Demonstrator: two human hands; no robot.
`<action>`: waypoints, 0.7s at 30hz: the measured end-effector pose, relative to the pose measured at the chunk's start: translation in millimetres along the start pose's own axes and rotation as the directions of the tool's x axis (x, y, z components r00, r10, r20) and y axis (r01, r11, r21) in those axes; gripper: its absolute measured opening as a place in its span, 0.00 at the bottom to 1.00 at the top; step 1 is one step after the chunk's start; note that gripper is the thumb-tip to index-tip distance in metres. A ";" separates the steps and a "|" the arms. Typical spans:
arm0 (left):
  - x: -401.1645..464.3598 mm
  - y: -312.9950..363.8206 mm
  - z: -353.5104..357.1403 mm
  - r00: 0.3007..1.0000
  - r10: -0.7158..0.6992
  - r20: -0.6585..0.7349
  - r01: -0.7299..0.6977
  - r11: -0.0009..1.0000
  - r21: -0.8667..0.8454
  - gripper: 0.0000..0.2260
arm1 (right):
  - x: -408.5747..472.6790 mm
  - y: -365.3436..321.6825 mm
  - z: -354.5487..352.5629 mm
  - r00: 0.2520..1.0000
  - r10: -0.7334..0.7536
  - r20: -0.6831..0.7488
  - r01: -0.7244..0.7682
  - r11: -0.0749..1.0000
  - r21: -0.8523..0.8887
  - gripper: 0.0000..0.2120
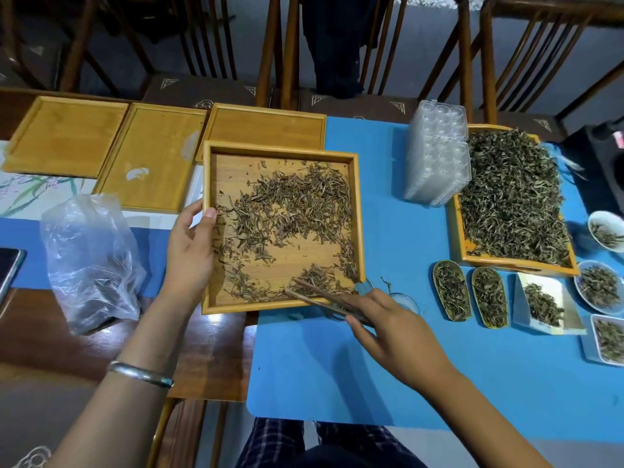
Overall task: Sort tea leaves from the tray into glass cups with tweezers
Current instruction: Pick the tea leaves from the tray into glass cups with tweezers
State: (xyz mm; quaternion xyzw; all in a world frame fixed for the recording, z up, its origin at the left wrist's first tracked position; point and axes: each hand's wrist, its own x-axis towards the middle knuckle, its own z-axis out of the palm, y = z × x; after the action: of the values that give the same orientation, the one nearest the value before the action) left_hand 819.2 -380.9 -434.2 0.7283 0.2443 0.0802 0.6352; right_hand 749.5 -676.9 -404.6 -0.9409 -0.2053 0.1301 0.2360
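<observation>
Right hand (395,327) pinches tweezers (320,295); left hand (190,246) grips tray (206,265).

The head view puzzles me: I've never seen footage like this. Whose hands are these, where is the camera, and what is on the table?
There is no machine: a person wears a camera on the head, looking down at their own hands. The left hand grips the edge of a wooden tray scattered with brown tea leaves. The right hand holds wooden tweezers, tips among the leaves at the tray's near corner. To the right, on a blue mat, sit a fuller tray of greenish leaves, small dishes of leaves and clear plastic containers. A plastic bag lies left.
</observation>
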 end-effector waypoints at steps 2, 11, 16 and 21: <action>0.7 -0.8 -0.5 1.000 -0.006 0.001 0.006 1.000 -0.011 0.18 | -2.3 2.4 0.1 1.000 0.017 -0.005 -0.017 1.000 0.012 0.15; 4.2 -4.8 -0.7 0.999 0.033 -0.007 -0.033 0.999 0.001 0.18 | -14.7 15.3 -4.5 0.994 0.106 -0.039 -0.105 0.994 0.030 0.14; 4.1 -6.1 -0.4 0.999 0.029 -0.019 -0.028 0.999 0.031 0.16 | -22.8 21.7 -9.4 0.991 0.124 -0.044 -0.121 0.991 0.057 0.13; 4.0 -5.8 1.7 0.999 0.036 -0.031 -0.035 0.998 0.048 0.15 | -31.3 28.8 -13.0 0.985 0.159 -0.065 -0.155 0.986 0.057 0.12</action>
State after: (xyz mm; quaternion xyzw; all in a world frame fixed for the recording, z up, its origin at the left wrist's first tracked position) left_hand 821.9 -380.2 -440.9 0.7460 0.2432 0.0973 0.6122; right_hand 735.7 -719.2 -403.1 -0.9517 -0.1188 0.1208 0.2561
